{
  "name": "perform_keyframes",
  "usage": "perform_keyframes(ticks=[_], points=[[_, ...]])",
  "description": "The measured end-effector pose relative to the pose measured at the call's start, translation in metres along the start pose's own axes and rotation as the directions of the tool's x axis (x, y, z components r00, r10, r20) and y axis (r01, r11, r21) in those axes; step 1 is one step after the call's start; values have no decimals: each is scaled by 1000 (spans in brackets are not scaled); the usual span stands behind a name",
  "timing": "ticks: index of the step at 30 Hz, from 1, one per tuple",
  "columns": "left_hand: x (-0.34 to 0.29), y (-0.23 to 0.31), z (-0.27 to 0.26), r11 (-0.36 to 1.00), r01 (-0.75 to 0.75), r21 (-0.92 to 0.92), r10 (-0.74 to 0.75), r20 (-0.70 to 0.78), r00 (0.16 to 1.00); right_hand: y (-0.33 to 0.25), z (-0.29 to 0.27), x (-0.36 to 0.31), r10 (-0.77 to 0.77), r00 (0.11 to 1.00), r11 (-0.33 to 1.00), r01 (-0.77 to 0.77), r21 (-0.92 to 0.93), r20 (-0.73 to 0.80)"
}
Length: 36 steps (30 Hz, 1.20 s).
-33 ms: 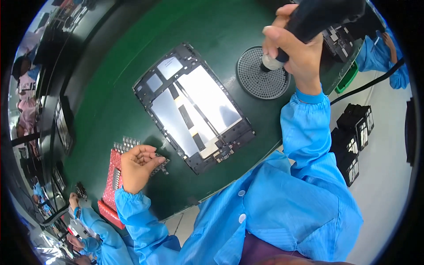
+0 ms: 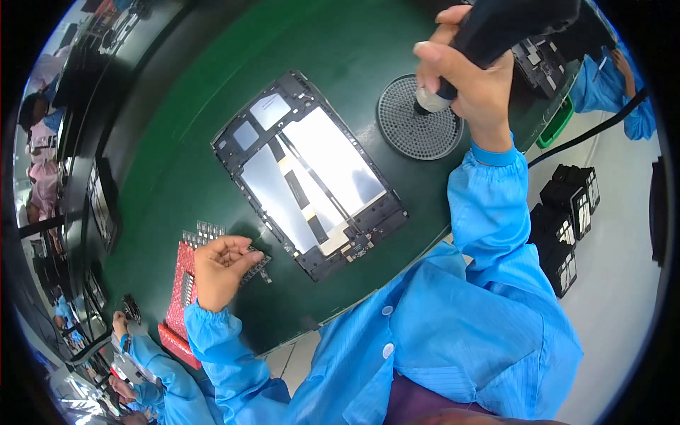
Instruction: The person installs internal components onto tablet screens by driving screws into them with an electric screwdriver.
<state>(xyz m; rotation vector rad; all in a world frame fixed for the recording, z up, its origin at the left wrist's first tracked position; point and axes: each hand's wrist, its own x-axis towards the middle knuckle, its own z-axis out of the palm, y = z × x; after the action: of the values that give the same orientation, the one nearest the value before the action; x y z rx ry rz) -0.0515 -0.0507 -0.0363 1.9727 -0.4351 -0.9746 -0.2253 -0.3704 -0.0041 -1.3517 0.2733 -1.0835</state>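
Observation:
An opened tablet body [image 2: 333, 152], black-framed with silver panels and a flex strip down its middle, lies tilted on the green bench. My right hand [image 2: 485, 95] is wrapped round a black electric screwdriver [image 2: 513, 32]. The driver's tip points down onto a round grey tray [image 2: 439, 145] pitted with small holes. My left hand [image 2: 219, 273] has thumb and fingers pinched together beside the tablet's lower left; whatever sits between them is too small to name. Small dark circuit pieces [image 2: 264, 275] lie under those fingertips. Red bubble wrap [image 2: 175, 301] rests next to that hand.
Rows of small metal-looking parts [image 2: 205, 230] sit above the bubble wrap. Dark device parts [image 2: 542, 67] and a green bin [image 2: 557, 122] are at the far right, near a black cable [image 2: 598, 133]. Stacked black units [image 2: 559, 244] stand right. A co-worker's hand [image 2: 120, 324] shows lower left.
My right hand and the screwdriver have shifted very slightly left over the round tray. My left hand keeps its pinch, and the tablet body stays in place.

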Motion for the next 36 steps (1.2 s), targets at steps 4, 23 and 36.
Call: perform_keyframes(ticks=[4,23,36], points=[[2,-11,1,988,-84,133,88,-20,996,4,-3,0,38,998,998,-41,53,47],[-53,-10,52,946,-259,195,286,-126,950,31,-15,1,-159,966,946,209,-247,205],[-40,4,51,935,-353,39,354,-176,918,0,-2,-3,-211,957,973,225,-48,200]])
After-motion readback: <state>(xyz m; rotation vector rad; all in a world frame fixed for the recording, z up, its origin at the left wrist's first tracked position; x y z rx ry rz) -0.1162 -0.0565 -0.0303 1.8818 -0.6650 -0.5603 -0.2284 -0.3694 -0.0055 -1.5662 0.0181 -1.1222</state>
